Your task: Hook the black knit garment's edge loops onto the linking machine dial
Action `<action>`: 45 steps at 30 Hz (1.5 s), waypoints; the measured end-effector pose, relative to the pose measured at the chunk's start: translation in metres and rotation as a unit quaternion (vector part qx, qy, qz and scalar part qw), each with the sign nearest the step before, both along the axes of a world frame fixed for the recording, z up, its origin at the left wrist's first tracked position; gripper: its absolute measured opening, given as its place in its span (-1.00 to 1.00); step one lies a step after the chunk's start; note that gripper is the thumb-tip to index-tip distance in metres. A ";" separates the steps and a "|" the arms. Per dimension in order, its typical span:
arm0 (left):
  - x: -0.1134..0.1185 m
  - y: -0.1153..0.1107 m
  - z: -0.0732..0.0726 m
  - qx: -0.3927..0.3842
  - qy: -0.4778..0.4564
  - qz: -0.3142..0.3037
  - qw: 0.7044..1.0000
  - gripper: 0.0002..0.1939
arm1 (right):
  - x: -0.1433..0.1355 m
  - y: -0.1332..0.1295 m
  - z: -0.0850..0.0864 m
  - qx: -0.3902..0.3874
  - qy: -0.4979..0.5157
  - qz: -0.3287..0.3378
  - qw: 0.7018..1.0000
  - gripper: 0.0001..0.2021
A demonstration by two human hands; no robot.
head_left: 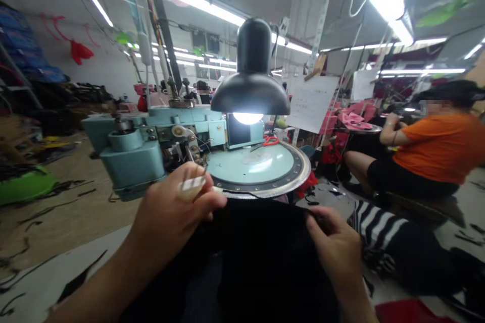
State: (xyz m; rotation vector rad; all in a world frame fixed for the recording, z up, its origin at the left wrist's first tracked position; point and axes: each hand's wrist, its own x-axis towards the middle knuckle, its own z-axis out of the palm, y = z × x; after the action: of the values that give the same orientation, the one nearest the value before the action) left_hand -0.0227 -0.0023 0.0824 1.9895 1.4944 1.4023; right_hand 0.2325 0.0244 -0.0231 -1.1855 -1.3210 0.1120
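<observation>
A black knitted fabric (pixel 261 257) hangs in front of me, its top edge stretched along the toothed rim of a round teal dial (pixel 265 189) on a linking machine (pixel 140 151). My left hand (pixel 174 217) pinches the fabric's upper left edge near the needles, with a pale guard over one finger. My right hand (pixel 333 245) grips the fabric's upper right edge with thumb and fingers. Red scissors (pixel 270 141) lie on the dial's far side under a lit black lamp (pixel 250 88).
A seated person in an orange shirt (pixel 439 146) works at another machine to the right. Striped cloth (pixel 379 227) lies at the right, red cloth (pixel 405 310) at bottom right. Black yarn scraps litter the floor (pixel 56 212). A green tub (pixel 25 186) stands far left.
</observation>
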 end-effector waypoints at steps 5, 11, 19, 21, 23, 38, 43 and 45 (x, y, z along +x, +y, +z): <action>0.033 -0.016 -0.089 -0.220 -0.284 -0.117 0.926 -0.39 | 0.000 0.001 0.021 0.024 -0.041 0.208 0.977 -0.80; 0.068 0.013 -0.091 -0.187 -0.349 -0.077 0.915 -0.42 | -0.028 0.011 0.037 0.070 -0.075 0.168 0.981 -0.92; 0.086 0.019 -0.092 -0.199 -0.317 -0.060 0.925 -0.40 | 0.004 0.023 0.005 0.026 0.004 0.036 0.999 -0.87; 0.075 0.009 -0.092 -0.205 -0.234 -0.082 0.947 -0.42 | 0.030 0.025 -0.024 -0.027 0.012 0.029 0.999 -0.82; 0.056 -0.001 -0.074 -0.141 -0.079 -0.120 0.980 -0.58 | 0.051 0.024 -0.046 -0.098 -0.003 0.119 0.988 -0.79; 0.053 0.116 0.046 -0.167 0.372 -0.259 0.875 -0.61 | 0.006 0.037 0.044 0.073 -0.055 0.194 0.977 -0.91; 0.067 0.120 0.051 -0.169 0.385 -0.266 0.867 -0.80 | 0.035 0.056 0.018 -0.010 0.004 0.124 0.992 -0.91; 0.068 0.122 0.054 -0.161 0.377 -0.285 0.866 -0.81 | 0.057 0.065 -0.010 -0.112 0.080 0.135 0.981 -0.82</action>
State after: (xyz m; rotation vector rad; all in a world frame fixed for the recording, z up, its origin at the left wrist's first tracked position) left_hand 0.0449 0.1197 0.1367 2.5610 1.0872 0.1054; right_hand 0.2893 0.0896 -0.0330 -1.1513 -1.3445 0.5534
